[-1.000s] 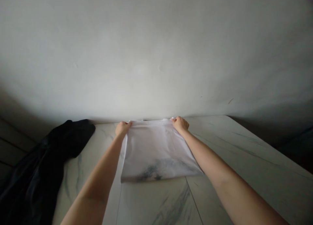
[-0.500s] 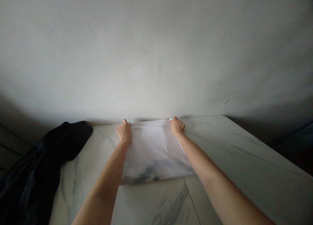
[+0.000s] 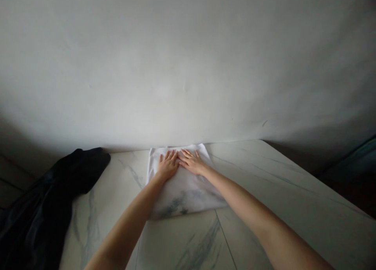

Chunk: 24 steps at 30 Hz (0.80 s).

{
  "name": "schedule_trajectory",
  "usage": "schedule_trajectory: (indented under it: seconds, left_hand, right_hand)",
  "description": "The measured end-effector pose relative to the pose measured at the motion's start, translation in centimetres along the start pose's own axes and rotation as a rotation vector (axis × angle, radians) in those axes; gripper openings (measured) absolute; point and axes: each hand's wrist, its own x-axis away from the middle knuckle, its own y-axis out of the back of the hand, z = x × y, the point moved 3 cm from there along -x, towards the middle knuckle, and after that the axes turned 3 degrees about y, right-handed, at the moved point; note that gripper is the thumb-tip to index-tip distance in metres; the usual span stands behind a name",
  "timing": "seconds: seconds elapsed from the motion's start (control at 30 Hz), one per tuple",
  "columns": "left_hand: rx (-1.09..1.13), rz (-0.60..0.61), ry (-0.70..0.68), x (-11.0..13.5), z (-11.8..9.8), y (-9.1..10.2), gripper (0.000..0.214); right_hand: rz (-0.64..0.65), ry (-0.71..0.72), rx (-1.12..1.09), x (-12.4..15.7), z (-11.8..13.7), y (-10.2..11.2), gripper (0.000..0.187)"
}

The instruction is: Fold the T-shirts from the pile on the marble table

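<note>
A white folded cloth [image 3: 188, 191], possibly a garment, lies flat on the marbled table [image 3: 182, 242], its far edge close to the wall. Dark grey-blue patches mark the cloth along its near side. My left hand [image 3: 168, 164] rests palm down on its upper part, fingers stretched out. Beside it, my right hand [image 3: 192, 162] also lies flat on the fabric with fingers spread. The fingertips of the two hands nearly meet near the middle. My forearms cover parts of the cloth's left and right sides.
Black cloth [image 3: 58, 191] is heaped over the table's left side and hangs past its edge. A plain pale wall [image 3: 188, 66] rises right behind the table. The table's right edge slants toward a dark area [image 3: 352, 184].
Both hands have let go of the cloth's far corners and moved inward. They now lie flat on top of it, fingers spread. The black cloth stays in place.
</note>
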Motion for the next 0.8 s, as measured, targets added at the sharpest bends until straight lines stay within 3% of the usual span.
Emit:
schedule_trajectory:
  seconds: [0.23,0.37,0.5,0.63,0.8]
  left_hand:
    - [0.002,0.037,0.150,0.0,5.8,1.1,0.058]
    - [-0.045,0.009,0.186,0.2,6.7,1.3,0.059]
    - [-0.177,-0.005,0.216,0.2,4.9,2.3,0.054]
    - [-0.170,0.025,0.282,1.4,1.0,2.8,0.057]
    - [-0.062,0.011,0.053,5.7,-3.9,1.4,0.056]
  right_hand:
    - [-0.004,-0.300,0.056,0.6,-5.3,1.1,0.055]
    - [0.004,-0.379,0.053,0.8,-5.7,1.2,0.058]
    - [0.044,-0.426,0.078,0.5,-4.5,1.8,0.058]
    - [0.052,-0.521,0.064,0.5,-0.8,1.9,0.059]
    - [-0.058,-0.396,-0.032,2.8,5.3,0.2,0.054]
